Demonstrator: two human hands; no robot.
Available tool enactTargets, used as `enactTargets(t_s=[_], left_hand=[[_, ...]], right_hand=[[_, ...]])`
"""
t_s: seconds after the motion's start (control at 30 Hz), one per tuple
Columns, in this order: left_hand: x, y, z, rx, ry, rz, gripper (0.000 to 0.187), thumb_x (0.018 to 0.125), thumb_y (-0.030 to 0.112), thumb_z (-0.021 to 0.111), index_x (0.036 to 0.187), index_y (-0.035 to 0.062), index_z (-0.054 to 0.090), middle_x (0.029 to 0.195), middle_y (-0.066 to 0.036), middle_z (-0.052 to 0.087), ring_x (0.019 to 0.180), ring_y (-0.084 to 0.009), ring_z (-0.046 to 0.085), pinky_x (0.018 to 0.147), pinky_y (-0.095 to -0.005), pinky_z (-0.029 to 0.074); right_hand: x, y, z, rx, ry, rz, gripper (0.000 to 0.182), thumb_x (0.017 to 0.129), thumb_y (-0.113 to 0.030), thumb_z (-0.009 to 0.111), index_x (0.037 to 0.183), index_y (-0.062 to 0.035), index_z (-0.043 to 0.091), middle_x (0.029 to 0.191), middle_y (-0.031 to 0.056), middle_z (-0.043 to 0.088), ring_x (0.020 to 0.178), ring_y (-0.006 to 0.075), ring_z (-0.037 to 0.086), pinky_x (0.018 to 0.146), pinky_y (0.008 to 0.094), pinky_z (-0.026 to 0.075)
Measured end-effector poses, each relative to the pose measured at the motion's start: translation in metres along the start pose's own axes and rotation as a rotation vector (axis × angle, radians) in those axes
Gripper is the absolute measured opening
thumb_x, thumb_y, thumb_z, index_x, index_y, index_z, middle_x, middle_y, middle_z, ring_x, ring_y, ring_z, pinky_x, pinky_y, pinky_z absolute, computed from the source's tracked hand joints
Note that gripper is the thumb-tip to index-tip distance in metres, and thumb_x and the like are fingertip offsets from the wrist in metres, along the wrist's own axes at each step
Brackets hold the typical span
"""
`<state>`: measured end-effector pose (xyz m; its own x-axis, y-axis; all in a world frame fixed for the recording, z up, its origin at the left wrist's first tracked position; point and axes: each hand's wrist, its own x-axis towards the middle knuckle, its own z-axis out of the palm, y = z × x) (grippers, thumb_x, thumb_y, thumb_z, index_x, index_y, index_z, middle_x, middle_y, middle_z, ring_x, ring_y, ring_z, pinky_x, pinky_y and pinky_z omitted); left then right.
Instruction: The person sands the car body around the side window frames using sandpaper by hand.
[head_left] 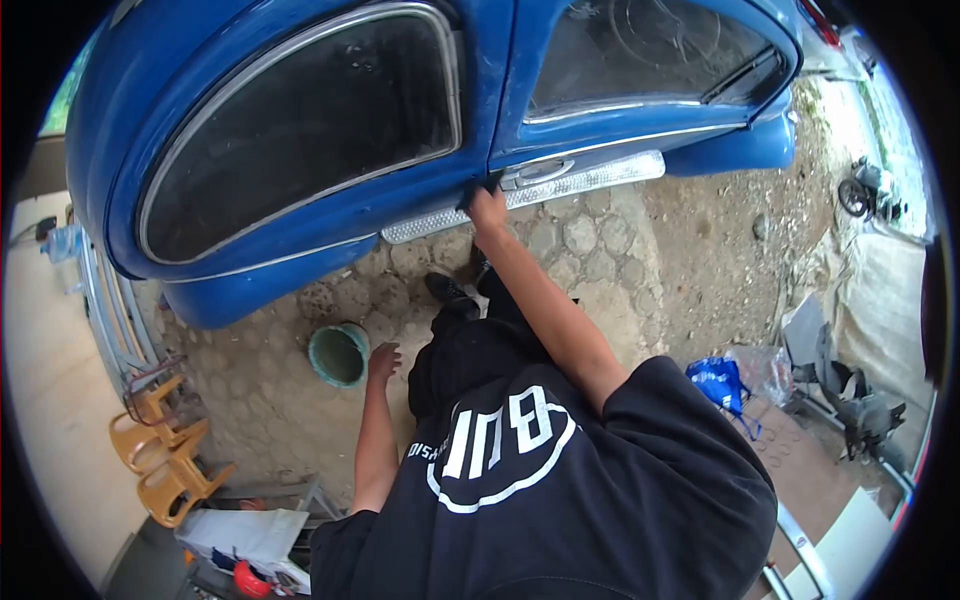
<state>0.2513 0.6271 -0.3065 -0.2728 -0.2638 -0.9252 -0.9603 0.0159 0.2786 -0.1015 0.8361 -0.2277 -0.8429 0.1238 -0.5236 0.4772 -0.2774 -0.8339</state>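
Note:
My right hand is closed around a dark cloth. It presses the cloth to the side of the blue car, at the door seam just left of the chrome door handle. My left hand hangs low by my leg, its fingers loosely apart with nothing in them. Just left of that hand a bucket with a green rim stands on the ground, with murky liquid seemingly inside. A silvery ribbed running board lies below the door.
Mustard-coloured plastic chairs and a metal ladder-like frame stand at the left. A blue bag and clear plastic lie at the right. Dark scrap parts are beyond. Stone paving meets dirt ground.

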Motion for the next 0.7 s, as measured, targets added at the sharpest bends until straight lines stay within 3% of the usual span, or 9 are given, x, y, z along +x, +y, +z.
enactTargets(t_s=[0.1, 0.23, 0.27, 0.3, 0.33, 0.4, 0.43, 0.57, 0.7], left_hand=[[-0.011, 0.006, -0.007, 0.137, -0.047, 0.044, 0.043, 0.098, 0.038, 0.051, 0.128, 0.0109, 0.064, 0.107, -0.01, 0.072, 0.081, -0.0209, 0.069, 0.066, -0.0359, 0.053], [0.002, 0.01, -0.015, 0.125, -0.035, 0.005, 0.044, 0.098, 0.038, 0.051, 0.13, 0.0113, 0.064, 0.107, -0.01, 0.072, 0.082, -0.0197, 0.069, 0.067, -0.0353, 0.053], [0.004, 0.011, -0.018, 0.115, -0.026, -0.002, 0.043, 0.098, 0.037, 0.051, 0.129, 0.0108, 0.064, 0.106, -0.01, 0.072, 0.081, -0.0195, 0.069, 0.066, -0.0354, 0.053], [0.009, 0.014, -0.018, 0.099, -0.019, -0.005, 0.042, 0.098, 0.036, 0.051, 0.128, 0.0102, 0.065, 0.105, -0.01, 0.073, 0.08, -0.0194, 0.069, 0.066, -0.0355, 0.053], [0.016, 0.017, -0.018, 0.082, -0.011, -0.011, 0.041, 0.098, 0.035, 0.051, 0.127, 0.0097, 0.065, 0.104, -0.01, 0.073, 0.08, -0.0193, 0.069, 0.066, -0.0356, 0.053], [0.03, 0.013, -0.022, 0.162, -0.046, 0.133, 0.038, 0.098, 0.032, 0.051, 0.125, 0.009, 0.067, 0.101, -0.009, 0.073, 0.08, -0.0193, 0.069, 0.066, -0.0358, 0.053], [0.034, 0.012, -0.024, 0.195, -0.063, 0.204, 0.037, 0.098, 0.031, 0.051, 0.123, 0.0087, 0.067, 0.1, -0.009, 0.073, 0.08, -0.0194, 0.069, 0.066, -0.0359, 0.053], [0.043, 0.037, -0.041, 0.078, 0.019, 0.075, 0.036, 0.098, 0.032, 0.053, 0.122, 0.0084, 0.066, 0.097, -0.009, 0.073, 0.08, -0.0206, 0.069, 0.064, -0.034, 0.052], [0.071, 0.044, -0.083, 0.035, -0.085, 0.085, 0.038, 0.096, 0.036, 0.056, 0.124, 0.0116, 0.063, 0.1, -0.008, 0.071, 0.078, -0.0211, 0.069, 0.062, -0.0372, 0.052]], right_hand=[[0.038, 0.011, 0.053, -0.174, 0.27, 0.238, 0.07, 0.093, -0.022, 0.042, 0.155, 0.0038, 0.026, 0.155, 0.0269, 0.037, 0.143, 0.0405, 0.04, 0.118, 0.0406, 0.033], [0.017, -0.007, 0.09, -0.07, 0.459, 0.222, 0.068, 0.096, -0.031, 0.044, 0.155, -0.0009, 0.031, 0.16, 0.0175, 0.035, 0.147, 0.0315, 0.034, 0.118, 0.0413, 0.031], [0.016, 0.0, 0.088, 0.03, 0.455, 0.196, 0.067, 0.097, -0.034, 0.044, 0.155, -0.0021, 0.032, 0.161, 0.0152, 0.035, 0.148, 0.0293, 0.033, 0.118, 0.0414, 0.031], [0.021, 0.003, 0.069, 0.283, 0.208, 0.287, 0.06, 0.101, -0.037, 0.038, 0.151, -0.0036, 0.04, 0.158, 0.0123, 0.04, 0.145, 0.0292, 0.036, 0.121, 0.0425, 0.027], [0.021, -0.005, 0.062, 0.497, 0.145, 0.306, 0.06, 0.101, -0.039, 0.036, 0.149, -0.0038, 0.042, 0.156, 0.0114, 0.041, 0.143, 0.029, 0.038, 0.121, 0.0422, 0.026], [0.012, -0.021, 0.053, 0.917, 0.026, 0.357, 0.06, 0.103, -0.043, 0.031, 0.146, -0.0041, 0.045, 0.154, 0.0094, 0.045, 0.141, 0.0285, 0.04, 0.121, 0.0416, 0.024], [0.02, -0.017, 0.048, 0.909, 0.006, 0.392, 0.072, 0.102, -0.055, 0.023, 0.152, -0.0065, 0.04, 0.158, 0.0089, 0.04, 0.145, 0.0296, 0.036, 0.122, 0.0466, 0.02], [0.025, -0.056, 0.055, 0.745, 0.101, 0.516, 0.085, 0.098, -0.067, 0.007, 0.159, -0.0135, 0.033, 0.164, 0.0089, 0.033, 0.15, 0.0351, 0.029, 0.12, 0.0613, 0.017], [0.045, -0.074, 0.058, 1.007, 0.041, 0.474, 0.094, 0.097, -0.072, 0.0, 0.159, -0.0092, 0.031, 0.165, 0.0081, 0.031, 0.153, 0.0334, 0.022, 0.122, 0.0568, 0.007]])
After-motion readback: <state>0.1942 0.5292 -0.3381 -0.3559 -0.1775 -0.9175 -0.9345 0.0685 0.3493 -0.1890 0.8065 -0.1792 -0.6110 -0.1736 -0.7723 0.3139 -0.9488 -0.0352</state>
